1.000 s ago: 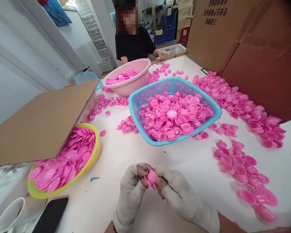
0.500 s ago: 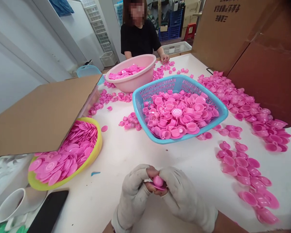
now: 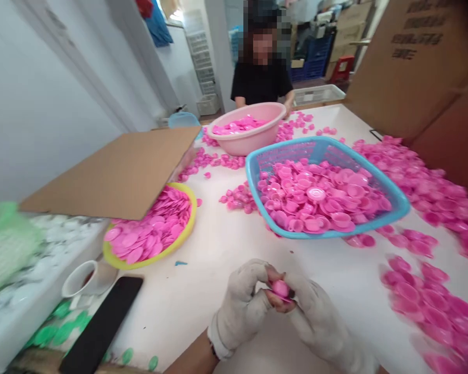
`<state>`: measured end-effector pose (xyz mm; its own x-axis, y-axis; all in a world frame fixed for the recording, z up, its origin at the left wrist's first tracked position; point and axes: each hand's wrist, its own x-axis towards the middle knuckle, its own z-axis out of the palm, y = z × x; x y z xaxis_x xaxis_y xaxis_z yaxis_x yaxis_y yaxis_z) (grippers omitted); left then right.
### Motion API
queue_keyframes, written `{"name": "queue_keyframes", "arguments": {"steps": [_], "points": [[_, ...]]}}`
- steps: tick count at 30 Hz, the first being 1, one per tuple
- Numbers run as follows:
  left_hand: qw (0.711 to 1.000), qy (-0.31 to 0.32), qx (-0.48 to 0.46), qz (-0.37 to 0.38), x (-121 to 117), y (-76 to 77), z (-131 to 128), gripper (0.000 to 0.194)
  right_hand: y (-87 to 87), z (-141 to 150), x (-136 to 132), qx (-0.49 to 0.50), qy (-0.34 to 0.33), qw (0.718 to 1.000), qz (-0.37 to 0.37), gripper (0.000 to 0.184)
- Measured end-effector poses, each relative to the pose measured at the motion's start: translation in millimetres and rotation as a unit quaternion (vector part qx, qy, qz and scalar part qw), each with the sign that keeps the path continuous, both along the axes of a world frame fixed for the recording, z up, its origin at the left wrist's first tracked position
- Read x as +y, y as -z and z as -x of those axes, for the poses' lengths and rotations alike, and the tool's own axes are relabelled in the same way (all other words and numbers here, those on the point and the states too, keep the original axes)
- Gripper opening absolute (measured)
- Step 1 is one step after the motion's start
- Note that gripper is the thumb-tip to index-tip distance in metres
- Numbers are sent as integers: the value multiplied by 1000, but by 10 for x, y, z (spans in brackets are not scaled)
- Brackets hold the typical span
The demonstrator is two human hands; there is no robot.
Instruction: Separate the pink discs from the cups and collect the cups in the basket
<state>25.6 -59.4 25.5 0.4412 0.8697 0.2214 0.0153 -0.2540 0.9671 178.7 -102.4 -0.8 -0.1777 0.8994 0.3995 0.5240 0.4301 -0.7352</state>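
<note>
My left hand (image 3: 245, 304), in a white fingertip-free glove, is closed around one side of a small pink toy cup (image 3: 280, 288). My right hand (image 3: 322, 317), gloved the same way, grips the other side. Beneath the cup, between my fingertips, a thin pink saucer (image 3: 277, 295) shows its edge. Thumbs and fingers hide much of both pieces. Beyond my hands stands a blue basket (image 3: 327, 235) heaped with pink toy cups on saucers. To the right lie loose pink cups (image 3: 432, 298), blurred. A yellow basin (image 3: 187, 241) of pink saucers sits on the left.
A cardboard sheet (image 3: 113, 166) overhangs the yellow basin. A black phone (image 3: 103, 322) and a white mug (image 3: 76, 280) lie to the left. A pink basin (image 3: 253, 145) stands near a person in black (image 3: 261, 83). More pink pieces (image 3: 421, 176) are piled along the right carton.
My view has swung left, so everything sits further right in the picture. Both hands still hold the cup and saucer together. The co-worker's visible hand has moved closer to the pink basin.
</note>
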Motion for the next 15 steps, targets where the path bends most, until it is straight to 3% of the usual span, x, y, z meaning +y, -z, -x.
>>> {"name": "queue_keyframes", "arguments": {"steps": [3, 5, 7, 9, 11, 13, 15], "points": [[999, 4, 47, -25, 52, -100, 44, 17, -92, -25, 88, -7, 8, 1000, -19, 5], [994, -14, 84, -69, 171, -211, 153, 29, -240, -92, 179, -36, 59, 997, -45, 5], [982, -78, 128, -118, 366, -352, 335, 30, -440, -210, 270, -50, 152, 984, -83, 12], [952, -173, 192, -167, 618, -488, 586, 21, -644, -358, 325, -35, 244, 961, -128, 26], [915, -250, 252, -194, 888, -565, 884, 17, -797, -502, 318, -32, 282, 948, -141, 35], [915, -264, 252, -173, 1134, -538, 1192, 11, -851, -609, 235, -71, 260, 958, -99, 27], [924, -290, 230, -93, 1320, -415, 1457, 18, -782, -672, 80, -139, 184, 973, -4, 11]]}}
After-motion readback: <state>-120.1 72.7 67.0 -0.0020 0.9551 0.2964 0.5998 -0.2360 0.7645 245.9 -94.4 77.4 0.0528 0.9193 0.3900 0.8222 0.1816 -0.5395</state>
